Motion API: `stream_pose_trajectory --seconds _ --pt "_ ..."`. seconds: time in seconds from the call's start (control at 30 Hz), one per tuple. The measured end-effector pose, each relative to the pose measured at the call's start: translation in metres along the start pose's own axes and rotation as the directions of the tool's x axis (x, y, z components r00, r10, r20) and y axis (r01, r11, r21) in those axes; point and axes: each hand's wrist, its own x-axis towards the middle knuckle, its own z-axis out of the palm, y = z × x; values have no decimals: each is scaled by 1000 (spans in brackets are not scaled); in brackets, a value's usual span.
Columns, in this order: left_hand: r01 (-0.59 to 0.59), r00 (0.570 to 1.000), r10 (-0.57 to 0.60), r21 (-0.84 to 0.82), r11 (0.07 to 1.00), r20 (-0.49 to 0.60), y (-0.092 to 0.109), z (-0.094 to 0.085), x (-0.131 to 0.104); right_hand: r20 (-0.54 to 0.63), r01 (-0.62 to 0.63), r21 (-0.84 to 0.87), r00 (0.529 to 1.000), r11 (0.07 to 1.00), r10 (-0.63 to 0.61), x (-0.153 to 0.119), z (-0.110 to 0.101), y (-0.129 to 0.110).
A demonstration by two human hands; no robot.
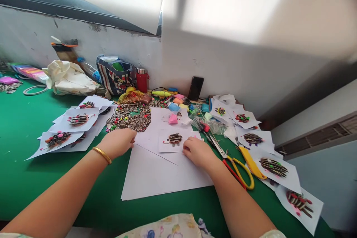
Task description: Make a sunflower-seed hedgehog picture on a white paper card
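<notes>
A small white card [164,146] bearing a hedgehog made of striped sunflower seeds [175,139] lies on larger white paper [164,178]. At its right edge my right hand [198,153] is closed, thumb and fingers pinching the card. My left hand [118,144], with a gold bangle [102,155] on the wrist, is closed at the paper's left side. From its fingertips a thin dark line runs across the paper; I cannot tell whether it is a stick or a sheet's edge. A pile of sunflower seeds [131,115] lies just beyond the left hand.
Finished hedgehog cards lie left [79,119] and right [272,167]. Scissors [235,167] and a yellow-handled tool [252,161] lie beside my right forearm. Farther back are coloured clay [173,119], a phone [196,88], a red flask [142,80] and bags [71,78] along the wall.
</notes>
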Motion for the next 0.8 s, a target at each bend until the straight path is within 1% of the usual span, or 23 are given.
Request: stream_pose_trajectory --seconds 0.07,0.17,0.23,0.3,0.4,0.43,0.5,0.57,0.6,0.7,0.8 --pt "8 999 -8 -12 1000 -47 -5 -3 4 -67 -49 -7 997 999 48 2 -5 9" --pt "-44 986 41 -10 999 -163 -2 -6 9 -184 -168 -9 969 986 164 6 -10 28" --pt "-96 971 90 -15 995 -223 4 -8 13 -244 -233 17 942 972 230 8 -10 40" --pt "-150 954 141 -13 989 -263 14 -10 17 -295 -270 50 916 962 272 8 -10 48" --pt "-175 934 173 21 984 -314 35 -13 24 -343 -297 78 888 952 306 9 -13 52" --pt "-188 921 185 25 982 -342 43 -13 26 -349 -304 77 884 950 311 10 -15 51" --pt "-206 893 181 -16 978 -412 61 -11 30 -325 -325 65 887 944 328 16 -24 51" --pt "-214 869 147 -91 973 -473 76 -7 33 -266 -361 49 894 931 361 30 -36 53" --pt "-220 858 129 -130 967 -497 82 -4 34 -260 -379 49 888 924 378 39 -42 56" --pt "-253 818 78 -235 939 -570 89 7 38 -247 -462 63 851 885 462 76 -58 70" --pt "-322 779 66 -308 896 -623 87 19 39 -194 -548 92 809 832 555 115 -66 86"
